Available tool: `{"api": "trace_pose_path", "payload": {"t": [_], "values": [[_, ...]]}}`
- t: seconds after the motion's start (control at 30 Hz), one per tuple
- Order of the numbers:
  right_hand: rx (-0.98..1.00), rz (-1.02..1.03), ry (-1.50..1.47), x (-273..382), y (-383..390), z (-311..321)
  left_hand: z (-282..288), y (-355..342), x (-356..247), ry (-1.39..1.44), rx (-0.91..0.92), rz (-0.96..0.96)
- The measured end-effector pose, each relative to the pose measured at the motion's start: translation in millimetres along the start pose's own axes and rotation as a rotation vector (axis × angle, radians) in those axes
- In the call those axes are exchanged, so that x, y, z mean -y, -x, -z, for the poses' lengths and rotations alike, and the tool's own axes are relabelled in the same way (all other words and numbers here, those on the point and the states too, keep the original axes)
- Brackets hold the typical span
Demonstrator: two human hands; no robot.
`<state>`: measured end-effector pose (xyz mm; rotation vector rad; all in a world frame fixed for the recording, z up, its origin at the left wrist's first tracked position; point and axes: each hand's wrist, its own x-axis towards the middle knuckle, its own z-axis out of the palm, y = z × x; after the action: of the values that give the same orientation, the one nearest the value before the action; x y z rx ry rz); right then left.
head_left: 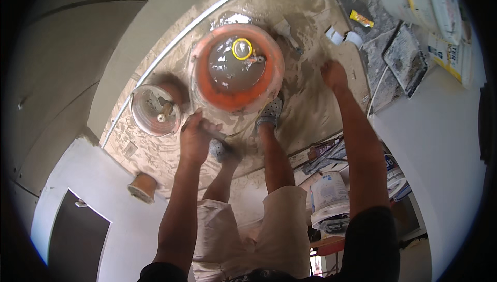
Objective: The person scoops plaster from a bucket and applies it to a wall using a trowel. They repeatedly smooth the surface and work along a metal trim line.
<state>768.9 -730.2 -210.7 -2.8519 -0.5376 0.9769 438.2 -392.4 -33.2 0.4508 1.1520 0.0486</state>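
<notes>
A round orange tub (235,99) with grey wet mix (228,69) stands in front of me. In it are a round yellow-rimmed thing (242,49) and a small orange-and-grey object I cannot make out. My left hand (195,136) is near the tub's lower left rim, its fingers apart and somewhat blurred; I make out nothing held. Next to it stands a whitish bucket (140,119) with a handled tool (164,113) inside. My right hand (334,76) hangs right of the tub, fingers curled and blurred; their inside is hidden. A broad-bladed scraper (289,36) lies between it and the tub.
My clog-shod feet (272,110) stand on a mud-smeared sheet (305,121). A pale metal strip (191,25) runs along its left side. A brown pot (142,188) lies lower left. White buckets (330,194), a dirty square tray (405,59) and a yellow wrapper (361,19) are at right.
</notes>
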Motion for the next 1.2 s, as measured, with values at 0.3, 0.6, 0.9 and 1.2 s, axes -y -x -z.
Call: {"api": "trace_pose_path", "payload": {"t": [0.3,0.6,0.9,1.2], "values": [[0.147,-0.046,0.054,86,-120,-65,141,167,106,-1.459,-0.374,0.553],[0.051,0.162,-0.288,88,-29,22,36,276,71,-1.508,-0.354,0.653],[0.479,0.274,-0.326,188,84,54,49,274,73,-1.720,-0.384,0.571],[0.435,0.379,0.183,261,36,-80,122,260,61,-1.757,-0.371,0.465]]}}
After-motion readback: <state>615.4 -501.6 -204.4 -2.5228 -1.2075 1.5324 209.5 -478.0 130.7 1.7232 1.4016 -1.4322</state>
